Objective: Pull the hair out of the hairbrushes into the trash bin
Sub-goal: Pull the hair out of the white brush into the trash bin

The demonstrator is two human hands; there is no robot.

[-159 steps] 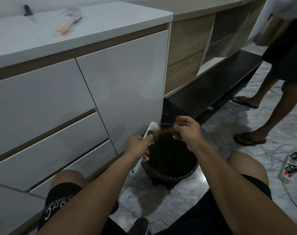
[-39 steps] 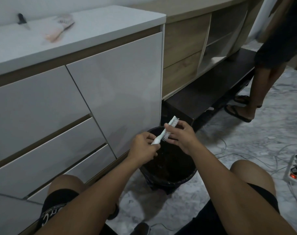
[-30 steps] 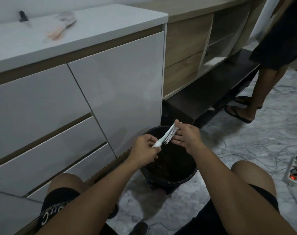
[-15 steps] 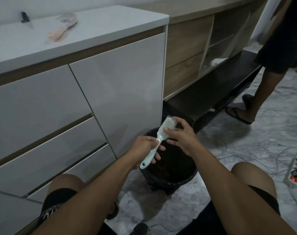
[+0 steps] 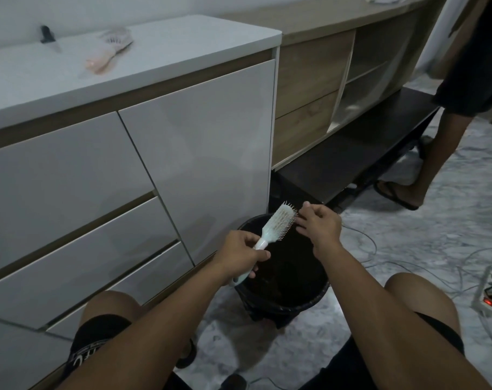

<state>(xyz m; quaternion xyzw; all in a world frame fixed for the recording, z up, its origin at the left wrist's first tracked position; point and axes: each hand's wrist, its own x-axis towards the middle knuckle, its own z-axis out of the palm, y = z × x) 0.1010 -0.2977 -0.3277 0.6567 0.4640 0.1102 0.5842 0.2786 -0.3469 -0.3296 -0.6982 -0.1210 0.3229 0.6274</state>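
One bristly plastic hairbrush [image 5: 278, 223], round bin [image 5: 284, 302]

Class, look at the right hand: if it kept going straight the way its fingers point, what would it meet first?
Most likely the bristles of the white hairbrush: the right hand points left toward its head, over the trash bin, though depth is uncertain.

Low in the middle of the frame, the left hand [image 5: 240, 256] grips the handle of a pale hairbrush [image 5: 273, 228], its bristled head tilted up and to the right over a black trash bin [image 5: 309, 301]; the right hand [image 5: 320, 225] hovers just beside the bristles, fingers loosely curled; in the upper left, a pink hairbrush [image 5: 107, 53] lies on the white cabinet top [image 5: 183, 43]; at the right edge, another person's leg [image 5: 436, 153] stands on the marble floor [image 5: 436, 249] near a power strip [image 5: 489, 291].
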